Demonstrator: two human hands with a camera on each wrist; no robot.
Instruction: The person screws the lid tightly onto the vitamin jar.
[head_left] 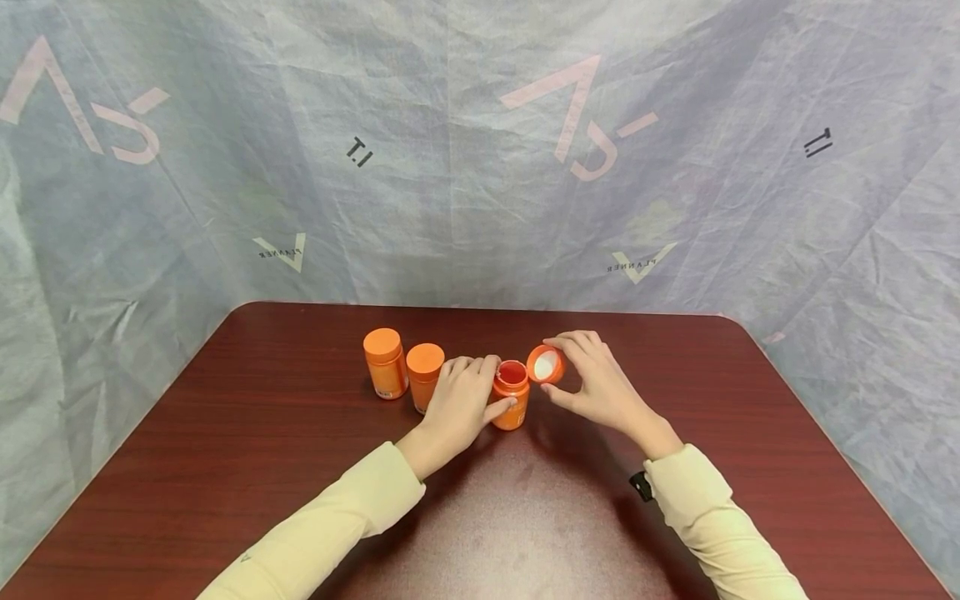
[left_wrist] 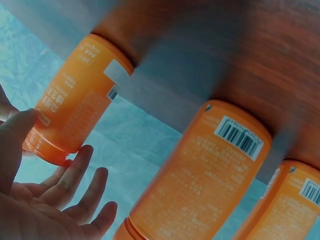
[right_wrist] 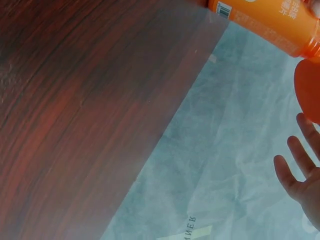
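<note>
An orange bottle (head_left: 513,417) stands upright on the table with its mouth uncovered and its red inside showing. My left hand (head_left: 459,402) holds it near the top from the left, with the thumb across the near side. In the left wrist view, the thumb touches the labelled bottle (left_wrist: 75,95) close to its neck. Just right of the mouth, my right hand (head_left: 602,390) holds an orange cap (head_left: 546,364) between thumb and fingers. The cap is tilted, its white inner face turned toward the head camera. In the right wrist view, the cap (right_wrist: 307,90) is partly cut off.
Left of my left hand stand two more orange bottles with caps on, a far-left one (head_left: 386,377) and a nearer one (head_left: 424,390) partly behind the hand. The dark red wooden table (head_left: 225,467) ends at a grey printed cloth (head_left: 450,208) behind.
</note>
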